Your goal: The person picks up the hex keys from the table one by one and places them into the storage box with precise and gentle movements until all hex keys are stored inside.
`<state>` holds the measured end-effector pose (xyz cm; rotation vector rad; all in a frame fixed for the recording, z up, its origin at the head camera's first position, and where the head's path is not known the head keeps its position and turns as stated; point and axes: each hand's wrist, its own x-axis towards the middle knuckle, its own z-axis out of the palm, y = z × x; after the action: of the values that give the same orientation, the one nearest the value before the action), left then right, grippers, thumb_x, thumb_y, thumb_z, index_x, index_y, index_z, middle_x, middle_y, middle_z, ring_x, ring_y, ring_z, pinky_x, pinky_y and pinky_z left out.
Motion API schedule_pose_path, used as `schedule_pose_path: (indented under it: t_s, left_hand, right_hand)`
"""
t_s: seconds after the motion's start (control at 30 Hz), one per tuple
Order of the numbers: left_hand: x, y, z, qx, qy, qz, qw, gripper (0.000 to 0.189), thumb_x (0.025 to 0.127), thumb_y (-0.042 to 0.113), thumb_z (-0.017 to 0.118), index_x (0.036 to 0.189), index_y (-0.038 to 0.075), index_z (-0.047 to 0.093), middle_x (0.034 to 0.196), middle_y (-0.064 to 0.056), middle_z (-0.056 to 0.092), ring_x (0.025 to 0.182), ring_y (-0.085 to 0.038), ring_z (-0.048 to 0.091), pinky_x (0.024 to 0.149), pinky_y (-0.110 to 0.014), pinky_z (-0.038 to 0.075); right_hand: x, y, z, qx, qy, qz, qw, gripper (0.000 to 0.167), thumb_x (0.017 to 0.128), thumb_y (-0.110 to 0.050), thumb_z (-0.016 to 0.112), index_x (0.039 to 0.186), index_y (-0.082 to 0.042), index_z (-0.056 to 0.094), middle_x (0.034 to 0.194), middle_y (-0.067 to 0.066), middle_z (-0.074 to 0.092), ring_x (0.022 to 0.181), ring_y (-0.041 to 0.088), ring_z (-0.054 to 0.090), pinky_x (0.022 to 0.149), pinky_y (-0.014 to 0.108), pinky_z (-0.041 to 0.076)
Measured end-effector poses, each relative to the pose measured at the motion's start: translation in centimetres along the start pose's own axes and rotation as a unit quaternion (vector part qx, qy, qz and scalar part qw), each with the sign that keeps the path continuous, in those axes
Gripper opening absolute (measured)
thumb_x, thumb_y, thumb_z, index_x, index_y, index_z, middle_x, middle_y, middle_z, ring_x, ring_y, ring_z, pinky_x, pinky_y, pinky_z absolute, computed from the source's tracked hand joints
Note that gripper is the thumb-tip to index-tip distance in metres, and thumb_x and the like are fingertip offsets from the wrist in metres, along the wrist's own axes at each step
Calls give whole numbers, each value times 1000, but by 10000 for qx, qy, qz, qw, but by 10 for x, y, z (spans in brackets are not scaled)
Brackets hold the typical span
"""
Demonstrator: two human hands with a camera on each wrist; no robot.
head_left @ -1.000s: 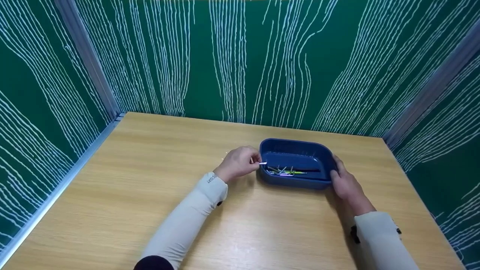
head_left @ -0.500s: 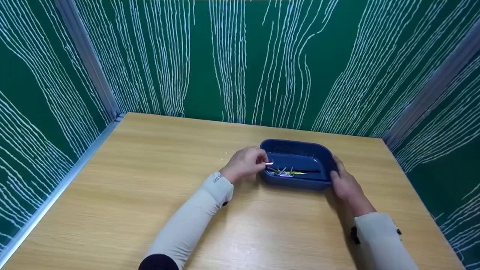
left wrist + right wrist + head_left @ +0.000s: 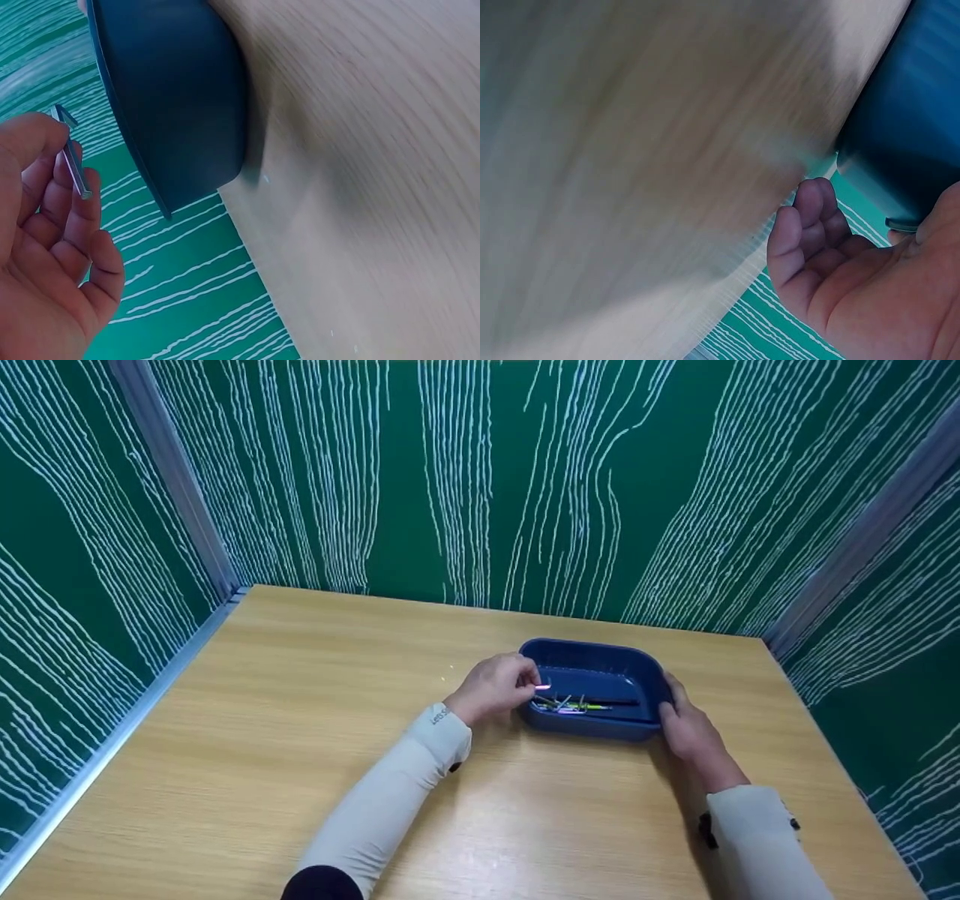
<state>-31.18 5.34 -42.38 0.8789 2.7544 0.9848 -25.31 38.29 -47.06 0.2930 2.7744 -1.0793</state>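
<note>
My left hand (image 3: 496,686) is at the left end of a dark blue plastic bin (image 3: 596,727), above its rim. Between thumb and fingers it pinches a small shiny L-shaped hex key (image 3: 73,161), whose short bent end points up in the left wrist view. My right hand (image 3: 690,731) holds the bin's right end, with the thumb near the rim; the left wrist view shows the bin's outer wall (image 3: 172,90). Inside the bin lie several small metal pieces (image 3: 559,703), a yellow-green stick (image 3: 598,707) and a thin black stick (image 3: 619,702), heaped along the near side.
The bin stands on a wooden table (image 3: 337,675), toward its back right. Tiny white specks (image 3: 443,679) show on the wood left of the bin. Green walls (image 3: 405,472) with white wavy lines enclose the table's back and sides.
My left hand has moved slightly right with the hex key, from the bin's left rim to just over its inside. The right hand and the bin have stayed nearly still.
</note>
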Motion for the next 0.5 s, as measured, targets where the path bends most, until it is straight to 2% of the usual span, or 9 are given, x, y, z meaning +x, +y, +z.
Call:
schedule_pose_path:
  t_s: [0.17, 0.33, 0.5]
  left_hand:
    - [2, -1, 4, 23, 34, 5, 10000, 10, 90, 21, 64, 98, 17, 69, 91, 7, 58, 85, -12, 54, 72, -22, 49]
    - [6, 0, 8, -10, 122, 77, 9999, 11, 91, 21, 64, 98, 17, 70, 92, 8, 60, 86, -11, 55, 79, -23, 50]
    - [10, 4, 14, 112, 181, 182, 9996, 12, 91, 21, 64, 98, 16, 71, 94, 7, 63, 87, -11, 56, 85, -25, 50]
  right_hand:
    - [0, 0, 0, -66, -4, 13, 10000, 57, 103, -39, 17, 150, -38, -16, 160, 21, -4, 144, 51, 2, 109, 70, 8]
    - [0, 0, 0, 39, -10, 50, 10000, 57, 103, -39, 17, 150, -40, -16, 160, 20, -7, 144, 50, -1, 109, 70, 7]
    - [1, 1, 0, -211, 100, -65, 9997, 57, 103, -37, 17, 151, -36, -14, 160, 23, 0, 143, 52, 6, 109, 70, 10]
